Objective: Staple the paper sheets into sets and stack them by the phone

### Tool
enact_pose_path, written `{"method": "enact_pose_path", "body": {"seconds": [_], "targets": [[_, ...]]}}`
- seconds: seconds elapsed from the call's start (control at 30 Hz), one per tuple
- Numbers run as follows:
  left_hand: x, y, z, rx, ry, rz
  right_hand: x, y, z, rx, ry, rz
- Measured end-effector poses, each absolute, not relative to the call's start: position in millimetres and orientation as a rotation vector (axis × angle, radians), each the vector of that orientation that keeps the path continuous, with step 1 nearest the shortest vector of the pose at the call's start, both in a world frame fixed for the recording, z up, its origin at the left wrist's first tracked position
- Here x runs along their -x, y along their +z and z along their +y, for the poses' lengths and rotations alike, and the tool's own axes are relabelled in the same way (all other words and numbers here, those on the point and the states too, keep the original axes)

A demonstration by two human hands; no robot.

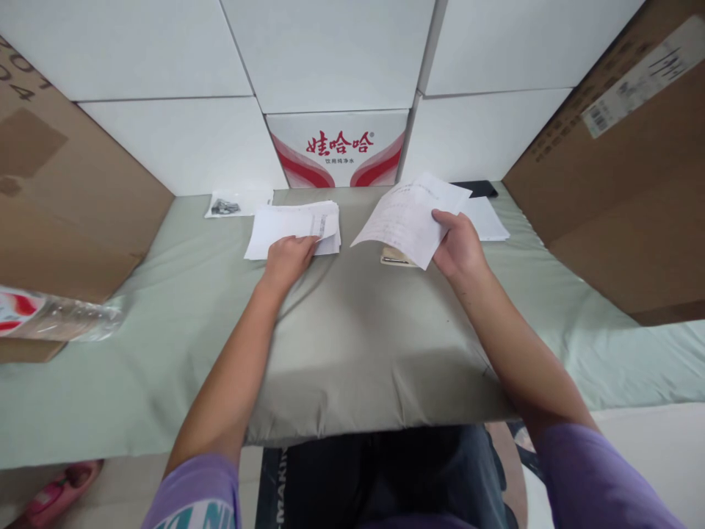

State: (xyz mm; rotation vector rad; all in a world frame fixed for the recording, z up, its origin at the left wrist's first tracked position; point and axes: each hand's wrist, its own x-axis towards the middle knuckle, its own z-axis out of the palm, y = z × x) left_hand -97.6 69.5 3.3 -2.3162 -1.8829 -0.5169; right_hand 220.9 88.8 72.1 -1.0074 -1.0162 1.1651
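My left hand (pixel 291 261) is at the near right corner of a stack of white papers (pixel 280 224). Its fingers are closed on a sheet edge there, and a corner with print is turned up beside them. A loose printed sheet of paper (pixel 410 217) is pinched in my right hand (pixel 460 246), thumb on top, raised and curved above the table. Beneath that sheet a beige clipboard (pixel 393 257) with a metal clip shows only partly. More white paper (pixel 487 220) lies to the right, behind my right hand, next to a flat black object (pixel 476 188).
A clear bag of small dark parts (pixel 228 203) lies left of the stack. White boxes (pixel 341 150) form a wall at the back. Large cardboard boxes (pixel 622 176) stand on both sides. A plastic bottle (pixel 71 317) lies at the left. A green cloth (pixel 352 353) covers the table.
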Motion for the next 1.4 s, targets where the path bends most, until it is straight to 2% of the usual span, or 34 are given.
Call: {"method": "enact_pose_path", "body": {"seconds": [0.1,0.23,0.37,0.73,0.87,0.93,1.03,1.4], "targets": [[82.9,25.4,56.2,2.359,-0.459,-1.773,-226.0,76.1,89.5,0.996,1.057,-1.014],[58.9,55.5,14.8,2.418,-0.196,-1.741,-234.9,79.1,92.6,0.911,0.982,-0.963],[46.7,57.6,-15.9,2.399,-0.07,-1.864,-238.5,78.0,95.2,0.846,1.025,-0.949],[48.5,21.7,34.6,2.398,-0.513,-1.964,-228.7,64.9,92.6,0.832,1.062,-1.003],[87.2,28.7,23.9,1.834,-0.706,-2.415,-222.4,62.0,88.2,0.845,1.104,-1.01],[108.9,32.9,20.6,1.451,-0.64,-2.778,-218.6,62.9,85.1,0.839,1.127,-1.004],[124.6,33.7,22.8,1.326,-0.57,-3.044,-214.4,66.6,80.5,0.825,1.156,-1.004],[107.1,10.2,38.4,1.406,-0.909,-2.966,-211.9,68.4,76.4,0.844,1.151,-0.987]]}}
